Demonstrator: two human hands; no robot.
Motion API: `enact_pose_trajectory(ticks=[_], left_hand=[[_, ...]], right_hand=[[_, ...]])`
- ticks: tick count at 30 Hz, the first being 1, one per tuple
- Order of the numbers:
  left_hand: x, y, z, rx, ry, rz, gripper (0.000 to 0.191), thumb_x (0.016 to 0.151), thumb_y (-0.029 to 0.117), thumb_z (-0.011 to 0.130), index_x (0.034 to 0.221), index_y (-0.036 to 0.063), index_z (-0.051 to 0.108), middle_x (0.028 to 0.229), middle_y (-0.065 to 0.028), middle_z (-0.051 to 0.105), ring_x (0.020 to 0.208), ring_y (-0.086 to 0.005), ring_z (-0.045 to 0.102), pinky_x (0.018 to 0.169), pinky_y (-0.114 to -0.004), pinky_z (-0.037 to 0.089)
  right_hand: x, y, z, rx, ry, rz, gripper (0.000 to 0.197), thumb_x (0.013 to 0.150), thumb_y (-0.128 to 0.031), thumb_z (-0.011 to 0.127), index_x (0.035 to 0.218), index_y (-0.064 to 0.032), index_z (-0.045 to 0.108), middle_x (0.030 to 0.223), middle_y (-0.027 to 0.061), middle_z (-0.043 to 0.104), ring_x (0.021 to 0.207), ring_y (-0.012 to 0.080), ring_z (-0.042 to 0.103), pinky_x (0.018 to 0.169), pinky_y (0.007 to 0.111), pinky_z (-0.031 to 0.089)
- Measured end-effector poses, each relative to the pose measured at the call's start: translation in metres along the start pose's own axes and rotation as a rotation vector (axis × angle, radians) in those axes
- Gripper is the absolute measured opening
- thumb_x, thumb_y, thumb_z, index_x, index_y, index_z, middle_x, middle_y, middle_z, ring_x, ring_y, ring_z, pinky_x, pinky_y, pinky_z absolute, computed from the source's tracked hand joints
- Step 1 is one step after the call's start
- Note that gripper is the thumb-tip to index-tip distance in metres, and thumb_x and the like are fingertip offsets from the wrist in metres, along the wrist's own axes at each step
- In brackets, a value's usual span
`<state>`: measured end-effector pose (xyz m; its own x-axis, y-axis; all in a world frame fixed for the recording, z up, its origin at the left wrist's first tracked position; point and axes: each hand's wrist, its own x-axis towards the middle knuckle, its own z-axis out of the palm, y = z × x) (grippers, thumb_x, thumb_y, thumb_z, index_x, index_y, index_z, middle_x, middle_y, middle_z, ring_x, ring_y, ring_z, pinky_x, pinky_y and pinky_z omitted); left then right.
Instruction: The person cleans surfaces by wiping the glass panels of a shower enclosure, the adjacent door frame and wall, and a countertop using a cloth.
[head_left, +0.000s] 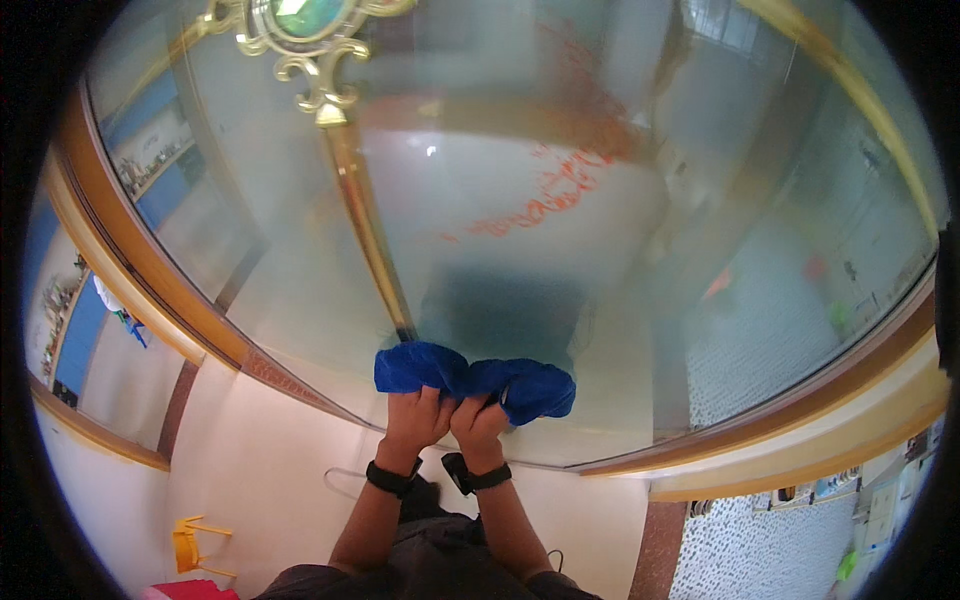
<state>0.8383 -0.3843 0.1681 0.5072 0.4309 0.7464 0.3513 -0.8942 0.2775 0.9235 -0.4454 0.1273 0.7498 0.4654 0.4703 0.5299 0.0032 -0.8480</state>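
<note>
A blue cloth (450, 371) lies bunched against a large glass panel (360, 262). My left hand (414, 421) grips its left part, and my right hand (480, 421) grips the part beside it; the cloth hides most of my fingers. Both hands are close together, with dark bands on the wrists. Just above the cloth ends a long gold-coloured handle (367, 232), with scrolled ornament and a green inset (306, 13) at the top. Red decoration (547, 202) shows on the glass.
A wooden door frame (172, 300) curves along the left, and another wooden frame (757, 435) along the right. At lower left stand a small yellow chair (187, 545) and a red object (191, 590). Shelving (814, 495) and patterned flooring (735, 555) lie at lower right.
</note>
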Motion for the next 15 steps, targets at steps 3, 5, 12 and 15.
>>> enact_pose_trajectory(ticks=[3, 5, 12, 15], left_hand=[[-0.015, -0.021, -0.012, -0.001, 0.001, 0.054, 0.037, 0.081, 0.021, 0.063, 0.113, 0.0038, 0.059, 0.112, -0.0204, 0.058, 0.099, -0.0422, 0.054, 0.087, -0.052, 0.041], [-0.041, -0.049, -0.010, 0.072, -0.001, -0.041, 0.033, 0.079, 0.020, 0.063, 0.107, 0.0036, 0.062, 0.112, -0.0203, 0.058, 0.100, -0.0416, 0.054, 0.089, -0.053, 0.041], [-0.030, -0.092, -0.053, 0.027, 0.149, 0.047, 0.028, 0.077, 0.018, 0.065, 0.105, 0.0111, 0.064, 0.100, -0.0124, 0.063, 0.088, -0.0342, 0.060, 0.074, -0.046, 0.046], [-0.036, -0.130, -0.073, -0.012, 0.153, 0.020, 0.028, 0.078, 0.018, 0.065, 0.105, 0.0110, 0.063, 0.099, -0.0126, 0.063, 0.086, -0.0344, 0.060, 0.072, -0.046, 0.046]], right_hand=[[0.007, -0.025, 0.008, 0.057, 0.204, -0.188, 0.011, 0.087, -0.010, 0.054, 0.089, -0.0020, 0.061, 0.088, 0.0118, 0.057, 0.077, 0.0313, 0.055, 0.077, 0.044, 0.048], [0.007, -0.043, 0.020, 0.081, 0.335, -0.303, 0.013, 0.086, -0.006, 0.052, 0.095, 0.0005, 0.059, 0.090, 0.0121, 0.056, 0.080, 0.0294, 0.053, 0.082, 0.041, 0.045], [-0.023, -0.061, 0.087, 0.170, 0.378, -0.295, 0.068, 0.085, -0.001, 0.045, 0.140, 0.0078, 0.005, 0.140, 0.0262, 0.020, 0.125, 0.0337, 0.029, 0.109, 0.041, 0.019], [-0.045, -0.093, 0.117, -0.130, 0.225, -0.327, 0.077, 0.083, -0.001, 0.047, 0.143, 0.0093, 0.000, 0.144, 0.0281, 0.019, 0.129, 0.0344, 0.028, 0.111, 0.041, 0.017]])
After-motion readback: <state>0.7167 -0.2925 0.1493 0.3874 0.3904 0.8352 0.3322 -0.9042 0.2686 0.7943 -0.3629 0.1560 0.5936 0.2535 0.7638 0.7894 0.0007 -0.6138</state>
